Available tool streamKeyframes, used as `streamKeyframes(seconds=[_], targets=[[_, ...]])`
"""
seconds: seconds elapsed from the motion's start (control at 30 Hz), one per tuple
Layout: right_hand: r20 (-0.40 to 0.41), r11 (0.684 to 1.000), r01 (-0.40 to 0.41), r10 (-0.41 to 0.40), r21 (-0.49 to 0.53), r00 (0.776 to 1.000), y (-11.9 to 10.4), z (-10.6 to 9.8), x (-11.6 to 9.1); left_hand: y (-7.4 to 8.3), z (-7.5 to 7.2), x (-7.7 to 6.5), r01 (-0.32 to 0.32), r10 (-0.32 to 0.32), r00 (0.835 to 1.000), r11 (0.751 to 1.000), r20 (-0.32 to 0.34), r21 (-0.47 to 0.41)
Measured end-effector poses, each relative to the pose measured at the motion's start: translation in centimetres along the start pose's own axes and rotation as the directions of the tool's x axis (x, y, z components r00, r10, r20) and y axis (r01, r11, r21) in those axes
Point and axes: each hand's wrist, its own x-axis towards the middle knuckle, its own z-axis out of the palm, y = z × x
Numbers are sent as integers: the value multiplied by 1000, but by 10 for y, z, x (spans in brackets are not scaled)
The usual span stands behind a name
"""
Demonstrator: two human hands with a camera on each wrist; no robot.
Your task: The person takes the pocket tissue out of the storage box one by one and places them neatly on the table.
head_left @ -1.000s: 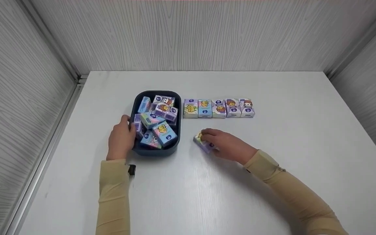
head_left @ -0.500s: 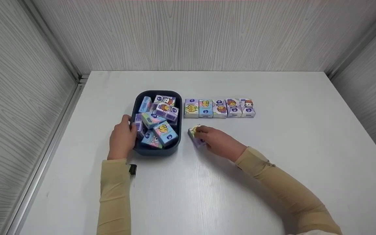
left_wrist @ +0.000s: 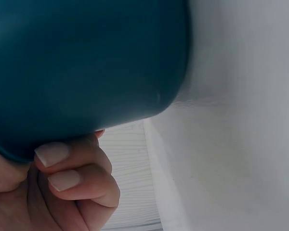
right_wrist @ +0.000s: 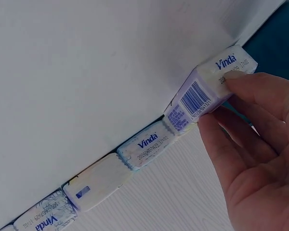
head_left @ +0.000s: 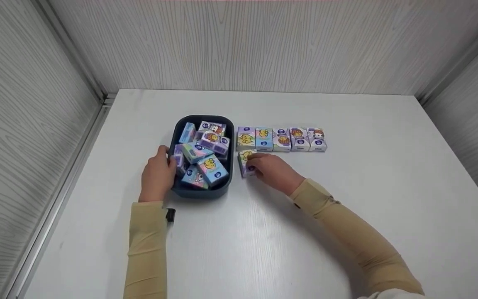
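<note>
My right hand [head_left: 275, 172] pinches a small purple-and-yellow tissue pack [head_left: 243, 162] between thumb and fingers. That pack lies just in front of the leftmost pack [head_left: 246, 139] of a row; in the right wrist view the held pack [right_wrist: 195, 98] shows its barcode and "Vinda" end. Whether the two touch is hard to tell. On the left, a dark blue rectangular bin [head_left: 231, 166] holds several jumbled tissue packs [head_left: 213, 169]. My left hand [head_left: 157, 176] grips the bin's left rim, its fingers [left_wrist: 79, 180] curled against the outer wall in the left wrist view.
Several tissue packs stand side by side in a row right of the bin, with a slight gap before the last two packs [head_left: 308, 139]. A white table [head_left: 367, 187] carries everything. Grey wood-grain panels [head_left: 264, 45] enclose its back and sides.
My right hand has slid the tissue pack away from me and to the left, turning it nearly in line with the row's left end. My left hand keeps its grip on the bin.
</note>
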Motion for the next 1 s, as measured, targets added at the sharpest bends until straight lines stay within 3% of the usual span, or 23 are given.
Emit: streamKeyframes(seconds=[0.3, 1.0], targets=[[-60, 1000, -5, 4, -30, 998, 0, 3, 7, 1, 1, 0, -44, 45, 999, 999, -22, 29], [-58, 1000, -11, 10, -20, 998, -4, 1, 12, -2, 0, 1, -26, 26, 1000, 999, -7, 30]])
